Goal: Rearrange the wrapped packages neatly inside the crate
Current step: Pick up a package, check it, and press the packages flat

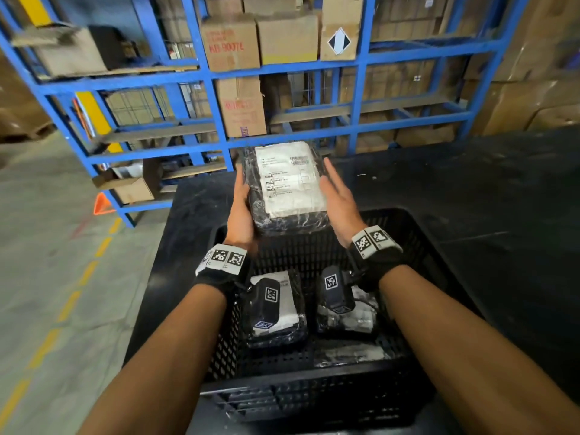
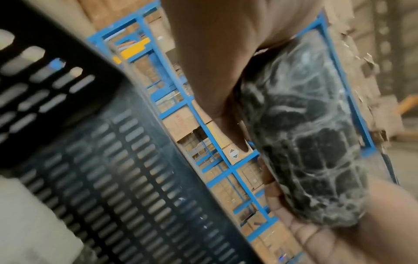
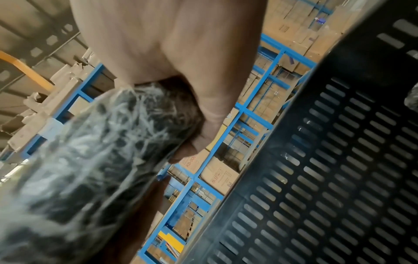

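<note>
- Crate [image 1: 417,240] first: the black slotted crate sat directly below the grip, its far wall just under the lifted load and its perforated floor showing bare toward the far end.
- Above it, the held package [image 1: 288,186], dark and film-wrapped with a white shipping label facing up, hung over the far half of the crate, clear of the rim and of everything inside.
- Below and nearer than the grip, two more wrapped packages lay on the floor of the crate: the left package [image 1: 276,309] and the right package [image 1: 348,315], side by side, partly hidden by the wrist cameras.
- A pale strip of another label [image 1: 348,354] showed nearer still; too little was visible to say what it belonged to.
- Left hand [image 1: 240,215] carried the weight, palm under the near-left corner with fingers curled up along that side.
- Right hand [image 1: 337,196] lay flat against the opposite side, fingers straight, steadying rather than clamping.
- To do this well, my read was: keep the label up, hold the parcel level, and lower it squarely into the bare far floor so its edges run parallel with the two already down.
- The film looked slippery, so the right palm should press inward until the parcel rests.
</note>
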